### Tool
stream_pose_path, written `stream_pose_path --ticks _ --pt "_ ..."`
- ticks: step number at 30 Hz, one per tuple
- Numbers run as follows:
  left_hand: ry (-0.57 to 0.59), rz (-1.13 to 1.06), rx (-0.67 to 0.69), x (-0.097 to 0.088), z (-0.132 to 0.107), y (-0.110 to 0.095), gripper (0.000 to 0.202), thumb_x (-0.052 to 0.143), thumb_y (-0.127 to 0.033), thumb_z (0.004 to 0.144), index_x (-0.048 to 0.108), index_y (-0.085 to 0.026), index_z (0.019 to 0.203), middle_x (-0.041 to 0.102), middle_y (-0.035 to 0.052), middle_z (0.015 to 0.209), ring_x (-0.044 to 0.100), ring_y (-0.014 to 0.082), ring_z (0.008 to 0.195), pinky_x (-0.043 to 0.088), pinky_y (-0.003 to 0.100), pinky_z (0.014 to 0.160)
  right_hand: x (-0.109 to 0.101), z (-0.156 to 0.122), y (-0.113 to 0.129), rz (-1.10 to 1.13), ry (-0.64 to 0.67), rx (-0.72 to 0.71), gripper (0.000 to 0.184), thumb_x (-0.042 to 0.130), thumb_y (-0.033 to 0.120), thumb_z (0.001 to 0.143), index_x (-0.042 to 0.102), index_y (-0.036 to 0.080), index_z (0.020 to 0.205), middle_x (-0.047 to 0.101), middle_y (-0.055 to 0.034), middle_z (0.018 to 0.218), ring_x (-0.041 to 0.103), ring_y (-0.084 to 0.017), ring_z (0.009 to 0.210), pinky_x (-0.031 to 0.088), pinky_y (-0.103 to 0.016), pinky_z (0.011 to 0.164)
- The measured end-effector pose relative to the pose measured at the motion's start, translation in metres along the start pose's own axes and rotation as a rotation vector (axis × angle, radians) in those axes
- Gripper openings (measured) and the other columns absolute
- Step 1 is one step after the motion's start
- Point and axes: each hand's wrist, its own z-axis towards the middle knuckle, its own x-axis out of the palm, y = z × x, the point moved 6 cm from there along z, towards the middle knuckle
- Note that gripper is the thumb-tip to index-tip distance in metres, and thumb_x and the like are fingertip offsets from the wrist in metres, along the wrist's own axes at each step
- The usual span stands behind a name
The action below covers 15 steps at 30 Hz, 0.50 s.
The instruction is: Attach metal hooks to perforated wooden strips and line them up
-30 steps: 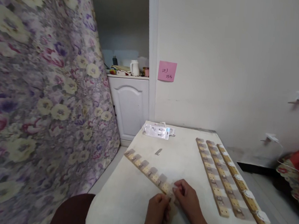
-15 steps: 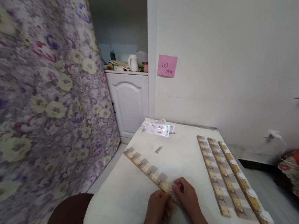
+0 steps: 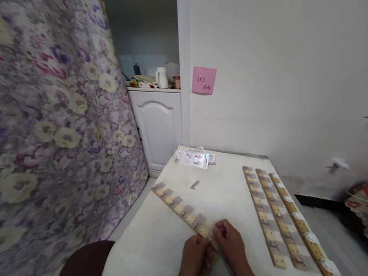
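A long wooden strip (image 3: pixel 179 208) lies slantwise on the table, with paired holes and several small metal clips with clear plastic tabs along it. At its near end, my left hand (image 3: pixel 194 254) is closed, fingers curled against the strip's lower edge. My right hand (image 3: pixel 230 241) meets it from the other side, thumb and forefinger pinched beside a small shiny metal clip (image 3: pixel 211 238). The fingers hide most of that clip and the strip's end. A loose clip (image 3: pixel 194 185) lies on the cloth beyond the strip.
Three more strips stand in a row at the right: two with clear tabs (image 3: pixel 263 215) (image 3: pixel 282 221) and one with white round pieces (image 3: pixel 303 230). Clear plastic packaging (image 3: pixel 192 159) lies at the far edge of the white-covered table (image 3: pixel 147 251). A flowered curtain (image 3: pixel 56 112) hangs left.
Both hands stay at the strip's near end with almost no movement. The view has shifted slightly; the strips and loose clip keep their places.
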Motion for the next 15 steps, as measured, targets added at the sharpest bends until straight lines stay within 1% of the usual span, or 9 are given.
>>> stream_pose_path --ticks 7,15 --pt "-0.008 0.020 -0.012 -0.0002 0.0000 0.0005 0.024 0.050 -0.034 0.076 0.049 -0.019 0.058 0.049 -0.0060 0.037 0.036 0.0057 0.026 0.020 0.018 0.031 0.0003 0.0003 0.0001 -0.008 -0.005 0.004 0.014 0.048 0.032 0.076 0.059 0.024 0.081 0.066 0.0013 0.070 0.061 -0.017 0.069 0.039 -0.026 0.062" --pt "-0.009 0.026 -0.014 -0.0003 0.0006 0.0018 0.023 0.049 -0.032 0.079 0.049 -0.019 0.060 0.053 -0.0055 0.040 0.038 0.0051 0.027 0.021 0.017 0.030 0.0013 -0.0001 -0.0002 -0.012 -0.004 -0.008 0.015 0.047 0.032 0.078 0.059 0.024 0.081 0.064 0.0013 0.069 0.060 -0.017 0.068 0.038 -0.026 0.062"
